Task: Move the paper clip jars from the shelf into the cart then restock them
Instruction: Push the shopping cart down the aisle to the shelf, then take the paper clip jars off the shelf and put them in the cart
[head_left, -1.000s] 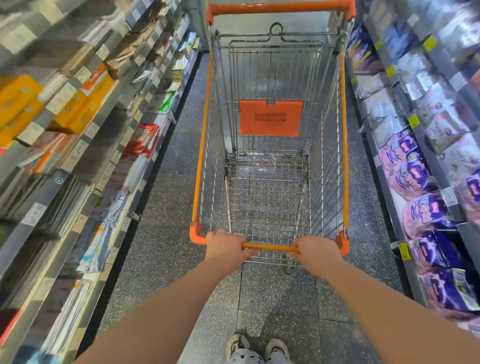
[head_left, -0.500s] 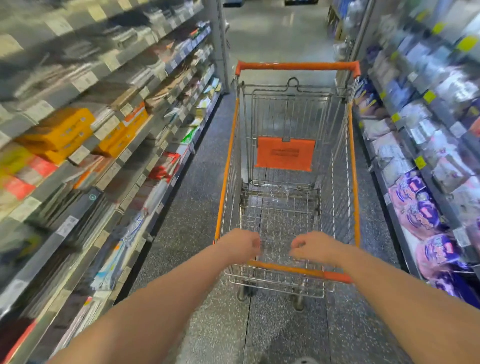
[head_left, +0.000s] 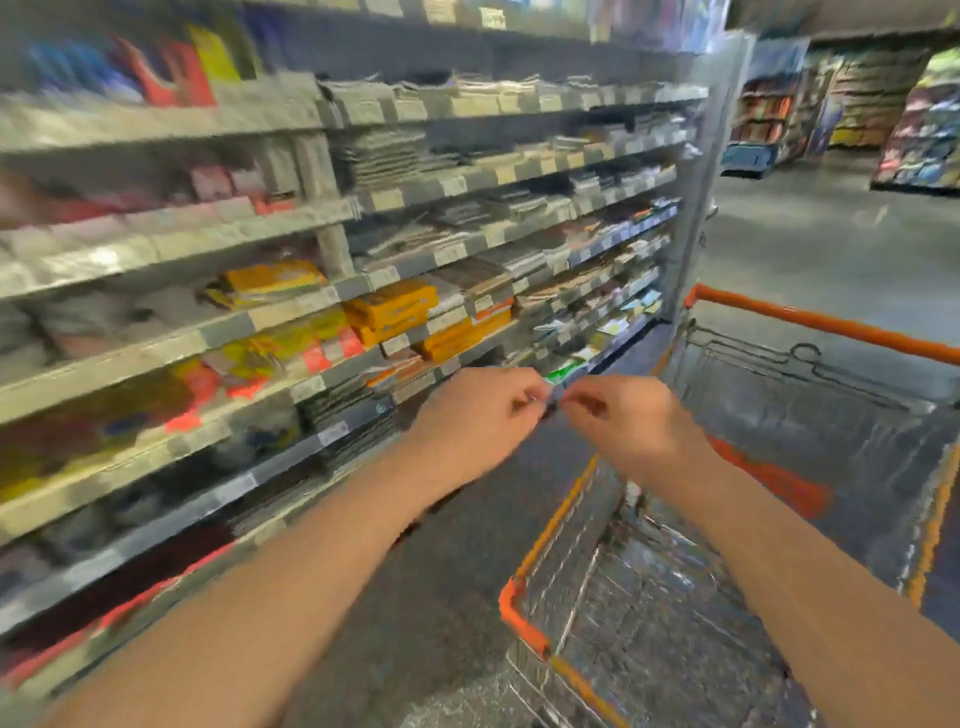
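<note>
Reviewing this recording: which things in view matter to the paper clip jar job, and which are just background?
Job: cart; shelf; left hand; right hand. No jars can be made out in the blur.
Background: orange boxes; far displays; floor.

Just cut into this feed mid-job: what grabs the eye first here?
Two bare hands, the left hand and the right hand, meet at centre frame with curled fingertips almost touching; blur hides whether they pinch anything. Lower right stands the orange-rimmed wire cart, and orange boxes glow on the blurred shelves at left.
</note>
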